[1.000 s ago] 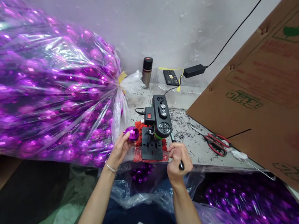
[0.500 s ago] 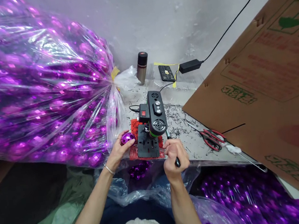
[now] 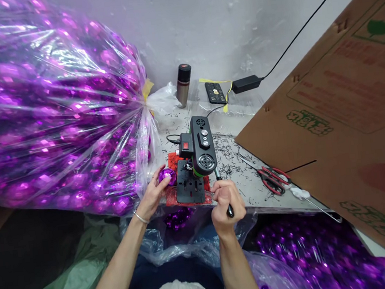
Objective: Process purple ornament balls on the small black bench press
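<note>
- The left hand point(image 3: 153, 191) is cupping a purple faceted ball point(image 3: 167, 175), fingers curled around it, pressing it against the left edge of the small bench drill point(image 3: 199, 155), just beside the black base plate point(image 3: 190, 188).
- The right hand point(image 3: 226, 201) is wrapping tight around the drill's feed lever point(image 3: 223, 192), fist closed, the black handle tip poking out below the knuckles.
- To my eye, doing this well is calling for the ball to be sitting square under the spindle before the lever is coming down, with the left fingertips staying off to the side of the bit; a gentle, even pull is looking wiser than a jab on such a thin shell.
- The drill is standing on a red mat point(image 3: 172, 163) on the table point(image 3: 253, 188), which is littered with dark shavings.
- A huge clear bag of purple balls point(image 3: 53, 118) is crowding in from the left, almost touching the left hand, leaving little elbow room.
- Red-handled scissors point(image 3: 271, 179) are lying to the right, near a leaning cardboard sheet point(image 3: 342, 113).
- At the back, a flask point(image 3: 183, 85), a remote point(image 3: 215, 93) and a power adapter point(image 3: 246, 83) are sitting well clear.
- More purple balls point(image 3: 312, 251) are filling a bag below the table edge.
</note>
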A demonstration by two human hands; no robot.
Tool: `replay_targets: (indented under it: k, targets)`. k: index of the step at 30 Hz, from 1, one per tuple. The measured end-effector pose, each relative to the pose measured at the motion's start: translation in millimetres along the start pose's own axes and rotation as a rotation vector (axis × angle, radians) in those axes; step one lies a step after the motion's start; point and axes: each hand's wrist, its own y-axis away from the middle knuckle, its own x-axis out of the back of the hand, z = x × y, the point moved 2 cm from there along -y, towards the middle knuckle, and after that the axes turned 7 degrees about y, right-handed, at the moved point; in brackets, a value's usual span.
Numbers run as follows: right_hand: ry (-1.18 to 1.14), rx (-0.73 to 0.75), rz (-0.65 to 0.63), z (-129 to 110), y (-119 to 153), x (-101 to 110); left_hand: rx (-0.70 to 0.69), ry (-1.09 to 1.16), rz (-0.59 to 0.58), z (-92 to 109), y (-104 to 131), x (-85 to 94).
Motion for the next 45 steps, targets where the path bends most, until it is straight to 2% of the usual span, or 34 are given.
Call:
replay_targets:
  k: [2, 4, 10, 15, 19, 22, 27, 31, 39, 45]
  targets:
    - [0.004, 0.002, -0.002, -0.2, -0.2, 0.0, -0.075, -0.157, 0.070, -3.9, -3.1, 2.5]
    - [0.012, 0.007, -0.004, -0.3, -0.1, 0.2, -0.156, -0.315, 0.093, -8.8, -6.7, 2.7]
    - [0.034, 0.011, -0.018, -0.2, 0.7, 0.9, -0.366, -0.657, -0.058, -23.4, -12.7, -6.2]
    - [0.015, 0.016, -0.026, -0.1, 1.2, 1.4, -0.417, -0.851, -0.096, -32.1, -11.0, -9.6]
    - [0.009, 0.006, -0.030, 0.4, 1.9, 1.8, -0.440, -0.928, -0.102, -33.6, -10.6, -14.6]
    - [0.011, 0.006, -0.034, 0.4, 2.2, 2.1, -0.527, -0.993, -0.103, -34.1, -11.4, -22.0]
    - [0.016, 0.004, -0.044, 0.1, 2.1, 2.9, -0.607, -1.079, -0.015, -38.7, -12.2, -33.0]
    - [0.020, 0.005, -0.052, 0.3, 2.4, 3.6, -0.621, -1.113, -0.010, -41.1, -10.5, -38.5]
    - [0.027, -0.002, -0.035, -1.4, -0.5, 3.0, -0.624, -1.089, -0.101, -42.9, -11.8, -34.8]
    - [0.051, -0.004, -0.039, -4.1, -5.1, 3.2, -0.639, -1.051, -0.074, -54.8, -14.5, -33.8]
